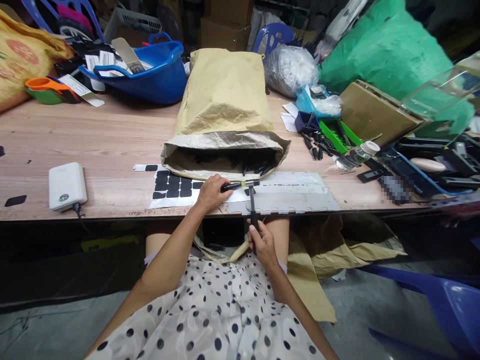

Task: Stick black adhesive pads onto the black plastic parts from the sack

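Clamping a slim black piece [231, 186], the left hand [212, 194] is hovering or resting (cannot tell which) by the table's [108, 145] near edge, at the right part of a white sheet [172, 192]. The right hand [262, 244] is gripping 1 hammer [254, 217], its head meeting the piece's right end. Farther off, 1 open paper sack [225, 90] is lying.
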### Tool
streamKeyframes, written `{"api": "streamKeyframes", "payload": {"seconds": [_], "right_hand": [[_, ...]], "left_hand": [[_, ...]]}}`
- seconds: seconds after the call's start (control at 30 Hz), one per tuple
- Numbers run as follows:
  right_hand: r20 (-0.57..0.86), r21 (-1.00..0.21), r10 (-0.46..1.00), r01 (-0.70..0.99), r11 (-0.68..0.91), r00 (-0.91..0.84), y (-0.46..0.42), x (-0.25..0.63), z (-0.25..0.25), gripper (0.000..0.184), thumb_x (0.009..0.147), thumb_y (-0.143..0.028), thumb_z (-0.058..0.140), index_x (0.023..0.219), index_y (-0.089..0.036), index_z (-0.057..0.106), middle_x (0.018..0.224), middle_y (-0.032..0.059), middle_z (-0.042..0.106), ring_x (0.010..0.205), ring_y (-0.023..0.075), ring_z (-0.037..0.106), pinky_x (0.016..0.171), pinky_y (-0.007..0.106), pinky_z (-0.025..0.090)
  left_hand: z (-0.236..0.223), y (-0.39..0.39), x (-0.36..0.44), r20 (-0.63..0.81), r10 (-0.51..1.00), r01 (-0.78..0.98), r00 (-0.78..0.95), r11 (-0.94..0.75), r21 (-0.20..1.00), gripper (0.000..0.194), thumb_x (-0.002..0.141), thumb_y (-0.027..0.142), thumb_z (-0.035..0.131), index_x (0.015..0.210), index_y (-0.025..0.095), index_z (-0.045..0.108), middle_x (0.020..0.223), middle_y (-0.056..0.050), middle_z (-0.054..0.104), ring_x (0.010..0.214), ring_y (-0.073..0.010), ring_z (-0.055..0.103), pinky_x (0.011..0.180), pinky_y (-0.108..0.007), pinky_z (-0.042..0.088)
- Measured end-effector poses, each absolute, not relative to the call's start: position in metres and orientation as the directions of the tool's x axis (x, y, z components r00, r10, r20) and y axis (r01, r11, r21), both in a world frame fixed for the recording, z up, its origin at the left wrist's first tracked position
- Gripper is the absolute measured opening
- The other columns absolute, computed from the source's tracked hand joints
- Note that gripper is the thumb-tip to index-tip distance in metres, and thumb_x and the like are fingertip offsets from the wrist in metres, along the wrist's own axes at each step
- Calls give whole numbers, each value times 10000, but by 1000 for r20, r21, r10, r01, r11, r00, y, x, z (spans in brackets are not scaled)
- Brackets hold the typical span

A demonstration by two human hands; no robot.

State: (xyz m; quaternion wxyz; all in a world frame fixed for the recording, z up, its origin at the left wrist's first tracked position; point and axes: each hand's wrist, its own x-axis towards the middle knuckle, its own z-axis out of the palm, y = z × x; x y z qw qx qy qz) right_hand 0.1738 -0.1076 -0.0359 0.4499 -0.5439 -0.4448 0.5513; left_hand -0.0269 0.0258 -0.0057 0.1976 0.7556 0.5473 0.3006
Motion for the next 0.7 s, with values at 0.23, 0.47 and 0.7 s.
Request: {"api": "streamKeyframes", "payload": {"seconds": [0.23,0.47,0.7], "right_hand": [[-285,-879,932,-326,-348,-226,-96,179,-35,481,721,-589,751,972,-201,616,527,-74,495,423,79,396,404,203,307],[-250,-871,925,-349,-344,-287,-93,177,-37,470,717,-601,763,912,-197,625,536,-56,505,445,83,397,417,215,298],[-250,-881,929,-335,-335,-272,-94,174,-35,458,703,-602,772,857,-193,634,541,-52,499,466,80,401,446,220,309]], "left_hand": [[-2,23,-30,260,938,683,230,-346,643,159,900,332,574,926,213,675,907,-44,646,914,-226,592,864,-362,474],[19,-4,-35,331,931,457,152,-363,812,268,940,410,493,867,194,634,764,-5,629,670,-143,544,661,-271,460],[3,-90,-37,154,906,421,394,-327,846,339,947,479,465,928,209,670,617,20,607,497,-122,517,510,-246,377]]}}
